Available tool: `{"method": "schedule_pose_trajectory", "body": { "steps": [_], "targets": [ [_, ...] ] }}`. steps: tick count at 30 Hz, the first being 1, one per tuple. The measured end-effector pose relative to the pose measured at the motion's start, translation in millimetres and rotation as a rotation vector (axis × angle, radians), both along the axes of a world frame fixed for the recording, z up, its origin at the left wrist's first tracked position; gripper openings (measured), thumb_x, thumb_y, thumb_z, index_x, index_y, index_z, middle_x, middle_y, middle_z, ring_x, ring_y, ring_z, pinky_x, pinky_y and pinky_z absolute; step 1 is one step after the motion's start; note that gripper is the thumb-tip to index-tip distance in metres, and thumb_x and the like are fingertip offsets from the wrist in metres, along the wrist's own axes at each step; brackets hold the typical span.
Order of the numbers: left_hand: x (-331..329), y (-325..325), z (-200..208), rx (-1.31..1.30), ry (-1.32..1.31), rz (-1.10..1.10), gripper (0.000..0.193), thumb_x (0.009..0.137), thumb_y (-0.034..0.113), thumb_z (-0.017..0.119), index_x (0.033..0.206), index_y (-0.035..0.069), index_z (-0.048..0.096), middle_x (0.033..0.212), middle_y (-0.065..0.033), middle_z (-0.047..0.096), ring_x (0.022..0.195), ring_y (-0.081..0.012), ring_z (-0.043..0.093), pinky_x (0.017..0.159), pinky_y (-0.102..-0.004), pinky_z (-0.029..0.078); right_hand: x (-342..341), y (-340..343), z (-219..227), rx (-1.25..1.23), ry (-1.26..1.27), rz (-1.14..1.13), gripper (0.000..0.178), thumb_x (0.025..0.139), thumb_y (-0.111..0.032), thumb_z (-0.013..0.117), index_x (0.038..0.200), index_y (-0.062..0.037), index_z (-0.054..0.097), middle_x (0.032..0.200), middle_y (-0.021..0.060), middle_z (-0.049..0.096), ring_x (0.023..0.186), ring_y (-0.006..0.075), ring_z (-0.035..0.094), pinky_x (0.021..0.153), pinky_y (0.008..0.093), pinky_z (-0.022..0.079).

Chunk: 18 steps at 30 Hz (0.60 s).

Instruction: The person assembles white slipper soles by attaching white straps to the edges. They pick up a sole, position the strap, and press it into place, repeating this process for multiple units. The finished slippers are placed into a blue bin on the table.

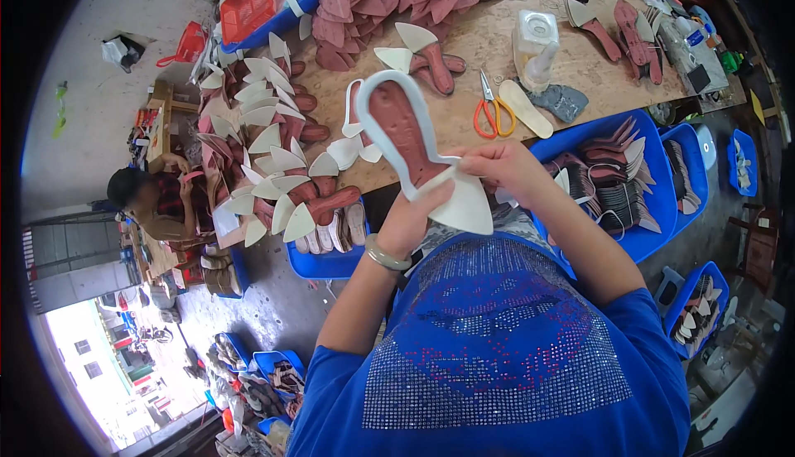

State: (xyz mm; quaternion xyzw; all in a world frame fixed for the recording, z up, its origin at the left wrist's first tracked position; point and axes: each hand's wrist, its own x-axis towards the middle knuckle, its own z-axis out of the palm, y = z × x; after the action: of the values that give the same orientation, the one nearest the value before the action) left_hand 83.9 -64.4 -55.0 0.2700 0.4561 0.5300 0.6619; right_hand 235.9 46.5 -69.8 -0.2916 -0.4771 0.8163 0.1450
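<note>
In the head view, at the centre of the frame, the left hand (411,218) grips from below a reddish-brown insole (403,132) edged with a white strip, while the right hand (507,167) pinches its broad white end, fingers pressed together on the edge. The piece is held in the air just above the near edge of the wooden bench (480,43). Judging by the heap of similar finished pieces (269,155) at centre-left, too many to count, much is done; the blue bins (638,184) at right hold many more insoles. One pair of orange-handled scissors (493,109) and one clear plastic bottle (537,47) lie on the bench.
</note>
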Motion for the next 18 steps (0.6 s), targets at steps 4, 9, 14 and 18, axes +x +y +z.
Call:
{"method": "schedule_pose_trajectory", "body": {
  "steps": [4,9,14,18],
  "targets": [
    [-15.6,16.2,-17.0,-0.075,-0.112,0.015,0.045,0.089,0.013,0.052,0.13,0.0,0.04,0.116,-0.011,0.057,0.108,-0.0182,0.055,0.094,-0.0313,0.043,1.8,25.6,-27.1,-0.354,0.011,-0.028,0.036,0.086,-0.016,0.062,0.118,-0.0022,0.057,0.079,-0.0021,0.061,0.052,0.0025,0.046,0.05,0.0188,0.04],
    [-30.0,40.1,-31.8,-0.161,-0.309,-0.007,0.044,0.087,0.008,0.05,0.129,-0.002,0.039,0.113,-0.0195,0.059,0.106,-0.0261,0.059,0.092,-0.0348,0.046,1.5,42.5,-73.9,-0.472,0.031,-0.185,0.033,0.086,-0.011,0.061,0.117,-0.0034,0.054,0.069,-0.0017,0.056,0.049,0.0045,0.045,0.049,0.0208,0.041],
    [-46.0,54.9,-70.3,-0.258,-0.374,-0.02,0.042,0.089,0.008,0.046,0.128,-0.004,0.039,0.115,-0.0262,0.057,0.107,-0.0336,0.059,0.092,-0.0384,0.048,-9.3,52.2,-104.7,-0.334,-0.169,-0.252,0.024,0.084,-0.012,0.063,0.106,-0.004,0.06,0.069,-0.0002,0.059,0.052,0.005,0.05,0.051,0.0218,0.043],
    [-58.3,67.4,-92.7,-0.236,-0.258,-0.077,0.04,0.087,0.005,0.049,0.125,-0.004,0.042,0.113,-0.0222,0.059,0.104,-0.0306,0.061,0.09,-0.0375,0.049,15.5,85.4,-151.5,0.168,-0.621,-0.014,0.018,0.079,-0.018,0.068,0.089,-0.0034,0.067,0.07,0.0058,0.065,0.06,0.0147,0.061,0.058,0.0281,0.049]
  ]
}}
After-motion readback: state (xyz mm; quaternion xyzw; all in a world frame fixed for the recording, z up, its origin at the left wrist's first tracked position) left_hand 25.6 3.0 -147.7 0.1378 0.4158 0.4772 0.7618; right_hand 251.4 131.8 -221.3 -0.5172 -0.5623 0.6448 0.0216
